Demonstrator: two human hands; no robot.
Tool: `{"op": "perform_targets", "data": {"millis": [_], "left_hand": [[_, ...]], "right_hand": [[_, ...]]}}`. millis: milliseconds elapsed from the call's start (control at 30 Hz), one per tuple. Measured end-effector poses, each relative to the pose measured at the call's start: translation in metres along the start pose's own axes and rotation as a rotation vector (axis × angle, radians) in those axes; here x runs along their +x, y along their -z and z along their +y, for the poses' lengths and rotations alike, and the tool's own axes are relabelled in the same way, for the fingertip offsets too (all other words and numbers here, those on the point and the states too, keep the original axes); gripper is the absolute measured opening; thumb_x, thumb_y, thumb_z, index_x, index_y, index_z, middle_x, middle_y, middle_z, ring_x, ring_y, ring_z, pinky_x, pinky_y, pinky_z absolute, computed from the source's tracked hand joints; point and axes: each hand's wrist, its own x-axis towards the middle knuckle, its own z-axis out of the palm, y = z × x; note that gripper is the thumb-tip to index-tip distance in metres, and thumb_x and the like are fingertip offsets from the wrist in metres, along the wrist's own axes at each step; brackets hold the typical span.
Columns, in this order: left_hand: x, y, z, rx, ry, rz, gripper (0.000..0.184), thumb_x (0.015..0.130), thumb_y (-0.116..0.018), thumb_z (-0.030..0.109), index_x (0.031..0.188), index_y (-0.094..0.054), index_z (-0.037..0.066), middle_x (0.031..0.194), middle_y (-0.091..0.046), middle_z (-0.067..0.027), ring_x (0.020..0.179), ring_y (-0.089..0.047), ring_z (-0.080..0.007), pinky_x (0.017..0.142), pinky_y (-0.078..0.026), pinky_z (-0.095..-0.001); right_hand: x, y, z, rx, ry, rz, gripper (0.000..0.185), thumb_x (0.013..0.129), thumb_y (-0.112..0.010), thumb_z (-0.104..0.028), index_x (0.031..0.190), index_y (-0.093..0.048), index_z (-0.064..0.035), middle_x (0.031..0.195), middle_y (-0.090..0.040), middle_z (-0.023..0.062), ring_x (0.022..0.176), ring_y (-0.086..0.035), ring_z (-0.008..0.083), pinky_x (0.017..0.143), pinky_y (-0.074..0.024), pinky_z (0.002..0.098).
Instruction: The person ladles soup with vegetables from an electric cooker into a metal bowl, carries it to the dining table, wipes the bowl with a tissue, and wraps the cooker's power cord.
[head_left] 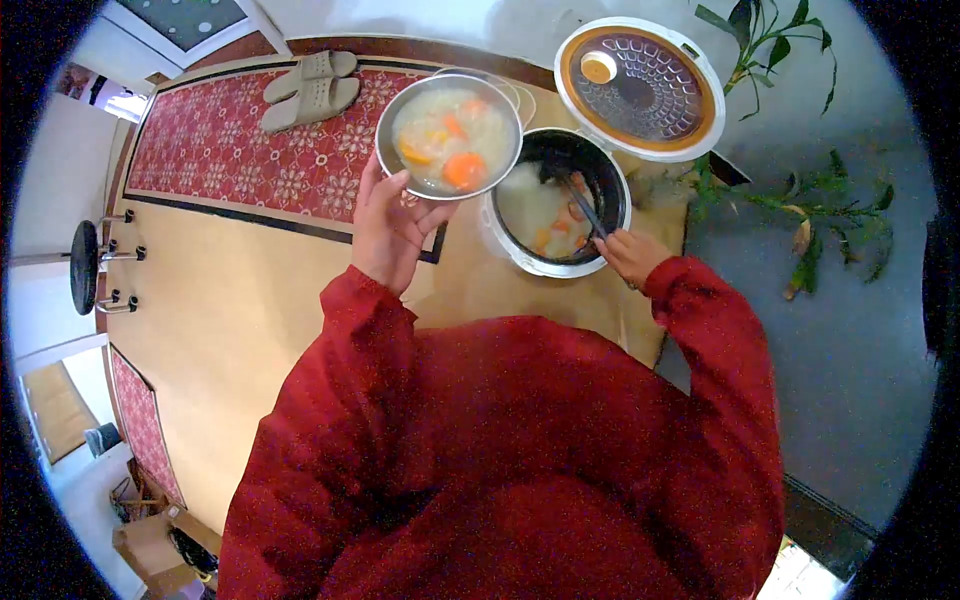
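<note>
My left hand (392, 222) holds up a metal bowl (512, 118) from below, its thumb on the rim. Pale broth with orange carrot pieces (464, 170) fills much of the bowl. To its right stands an electric rice cooker (549, 267) with a dark inner pot and its lid (640, 85) raised. More pale soup (527, 205) with orange and reddish pieces lies inside the pot. My right hand (632, 257) is closed around the dark handle of a ladle (586, 208), whose head dips into the pot and is partly hidden.
A red patterned rug (230, 150) bears a pair of beige slippers (312, 90) at the upper left. Leafy plants (800, 215) stand at the right by the wall. A wheeled stool (86, 268) is at the far left, and a cardboard box (150, 550) sits at the lower left.
</note>
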Motion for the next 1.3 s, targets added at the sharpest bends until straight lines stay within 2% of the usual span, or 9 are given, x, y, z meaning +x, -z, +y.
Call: {"op": "perform_targets", "data": {"millis": [100, 167, 267, 333, 433, 533, 733, 900, 1300], "left_hand": [[-0.003, -0.001, 0.002, -0.027, -0.019, 0.008, 0.056, 0.09, -0.053, 0.018, 0.141, -0.032, 0.012, 0.132, -0.05, -0.0124, 0.111, -0.061, -0.0302, 0.085, -0.058, -0.039], [-0.005, -0.001, 0.004, -0.037, -0.026, 0.01, 0.055, 0.09, -0.054, 0.018, 0.14, -0.032, 0.012, 0.132, -0.05, -0.0126, 0.11, -0.061, -0.0302, 0.085, -0.058, -0.0389], [-0.006, -0.001, 0.006, -0.042, -0.029, 0.016, 0.055, 0.09, -0.053, 0.019, 0.14, -0.032, 0.012, 0.132, -0.049, -0.0125, 0.11, -0.061, -0.0302, 0.086, -0.057, -0.0389], [-0.006, -0.004, 0.004, -0.057, -0.028, 0.036, 0.055, 0.09, -0.053, 0.019, 0.14, -0.031, 0.012, 0.132, -0.049, -0.0125, 0.11, -0.061, -0.0303, 0.086, -0.057, -0.0388], [-0.01, -0.005, 0.006, -0.047, -0.021, -0.002, 0.055, 0.09, -0.052, 0.019, 0.141, -0.03, 0.013, 0.132, -0.049, -0.0128, 0.111, -0.06, -0.031, 0.088, -0.057, -0.0398], [-0.009, -0.008, 0.005, -0.06, -0.031, -0.021, 0.057, 0.09, -0.051, 0.019, 0.142, -0.028, 0.012, 0.133, -0.047, -0.0134, 0.113, -0.058, -0.0318, 0.089, -0.056, -0.0411], [-0.009, -0.01, 0.001, -0.074, -0.01, -0.039, 0.06, 0.09, -0.051, 0.017, 0.144, -0.026, 0.014, 0.135, -0.045, -0.0143, 0.115, -0.057, -0.0336, 0.092, -0.054, -0.0425], [-0.003, -0.005, -0.004, -0.032, -0.015, -0.03, 0.057, 0.09, -0.051, 0.014, 0.142, -0.028, 0.013, 0.135, -0.045, -0.0149, 0.115, -0.056, -0.0346, 0.091, -0.055, -0.0435], [0.028, 0.012, -0.052, -0.1, 0.063, 0.042, 0.061, 0.087, -0.053, 0.003, 0.139, -0.025, 0.017, 0.136, -0.038, -0.0157, 0.114, -0.054, -0.0389, 0.087, -0.056, -0.0493]], "right_hand": [[-0.014, -0.008, -0.034, 0.088, -0.398, -0.022, 0.023, 0.095, -0.053, -0.025, 0.098, -0.059, -0.0031, 0.078, -0.053, 0.0082, 0.077, -0.055, 0.0245, 0.066, -0.0449, 0.0362], [-0.019, 0.002, -0.067, 0.398, -0.541, 0.022, 0.036, 0.097, -0.044, -0.035, 0.112, -0.058, -0.0048, 0.095, -0.059, 0.0153, 0.089, -0.058, 0.0336, 0.077, -0.0466, 0.0439], [-0.03, -0.015, -0.074, 0.561, -0.571, 0.16, 0.038, 0.097, -0.044, -0.033, 0.126, -0.055, -0.0107, 0.108, -0.062, 0.0195, 0.099, -0.06, 0.0376, 0.085, -0.0487, 0.0461], [-0.037, -0.023, -0.08, 0.305, -0.334, 0.371, 0.038, 0.096, -0.047, -0.028, 0.13, -0.054, -0.014, 0.106, -0.062, 0.0186, 0.096, -0.061, 0.0375, 0.082, -0.0499, 0.0446], [-0.034, -0.028, -0.1, 0.428, -0.19, 0.473, 0.029, 0.096, -0.049, -0.015, 0.121, -0.06, -0.0047, 0.095, -0.057, 0.0116, 0.075, -0.057, 0.0199, 0.067, -0.0461, 0.0307], [-0.02, -0.027, -0.128, 0.608, -0.278, 0.505, 0.03, 0.097, -0.049, -0.018, 0.121, -0.061, -0.0045, 0.091, -0.059, 0.0067, 0.077, -0.057, 0.0153, 0.068, -0.0465, 0.0285], [-0.005, -0.01, -0.114, 1.489, -0.76, 0.71, 0.035, 0.098, -0.046, -0.025, 0.118, -0.066, -0.0048, 0.079, -0.06, -0.0015, 0.067, -0.051, 0.007, 0.057, -0.0397, 0.021], [-0.007, -0.011, -0.094, 1.831, -0.827, 0.817, 0.038, 0.095, -0.045, -0.033, 0.115, -0.066, -0.0085, 0.071, -0.059, -0.0005, 0.057, -0.048, 0.0069, 0.05, -0.0338, 0.0198], [-0.075, 0.13, -0.121, 1.327, -0.858, 1.157, 0.033, 0.091, -0.055, -0.031, 0.095, -0.071, -0.0026, 0.066, -0.064, 0.0098, 0.048, -0.054, 0.0125, 0.042, -0.0422, 0.0267]]}}
